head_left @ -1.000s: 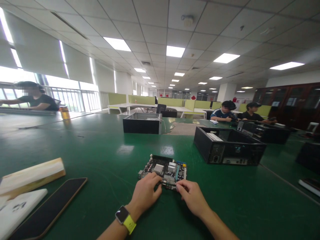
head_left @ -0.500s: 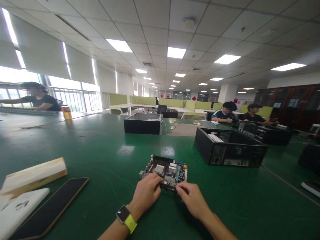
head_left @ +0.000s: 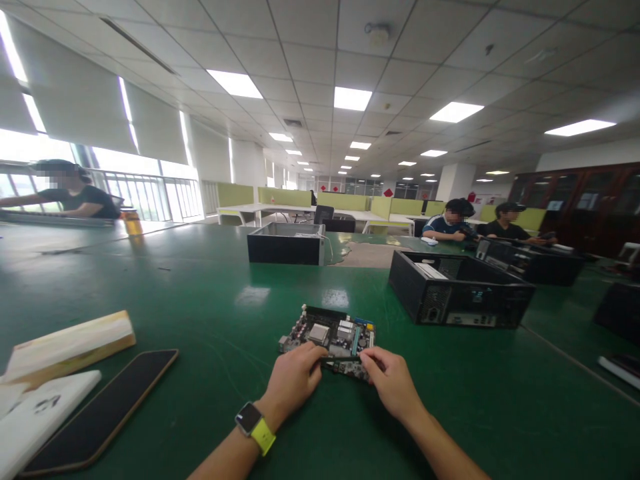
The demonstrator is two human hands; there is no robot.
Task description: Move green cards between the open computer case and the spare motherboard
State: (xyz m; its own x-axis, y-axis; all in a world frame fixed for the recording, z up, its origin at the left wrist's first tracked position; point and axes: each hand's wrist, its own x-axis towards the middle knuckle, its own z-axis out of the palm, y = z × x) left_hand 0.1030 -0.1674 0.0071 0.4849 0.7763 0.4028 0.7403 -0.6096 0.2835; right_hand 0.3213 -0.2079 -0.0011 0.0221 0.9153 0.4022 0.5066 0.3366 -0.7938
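A motherboard lies flat on the green table, with a square silver processor and several slots on its upper side. Over its near part, a thin dark memory stick spans the space between my two hands. My left hand, with a yellow-banded watch on the wrist, pinches the stick's left end. At the other end, the fingertips of my right hand are closed on it. Parts of the board's near edge are hidden behind my fingers.
An open black computer case stands right of the board, another case farther back. A phone, a white packet and a tissue pack lie at left. Two people sit at far right, one person at far left.
Both hands have risen slightly, and the memory stick now shows between them above the board. My right hand has shifted a little right. The motherboard stays in place.
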